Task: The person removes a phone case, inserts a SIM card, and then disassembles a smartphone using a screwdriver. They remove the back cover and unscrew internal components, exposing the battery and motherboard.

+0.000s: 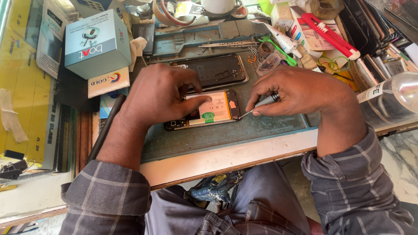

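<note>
Opened phone (209, 111) pinned under left hand (159, 93); right hand (296, 91) grips screwdriver (261, 103), seemingly touching it.

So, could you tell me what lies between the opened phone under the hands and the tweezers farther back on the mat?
In the head view, a detached dark back cover lies between the opened phone and the tweezers.

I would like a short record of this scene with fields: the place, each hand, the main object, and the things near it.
place: cluttered workbench with a grey-green work mat
left hand: presses on the opened phone, thumb on its orange battery
right hand: holds a small screwdriver, tip at the phone's right edge
behind phone: removed back cover
nearby: tweezers, light blue box, clear bottle
</note>
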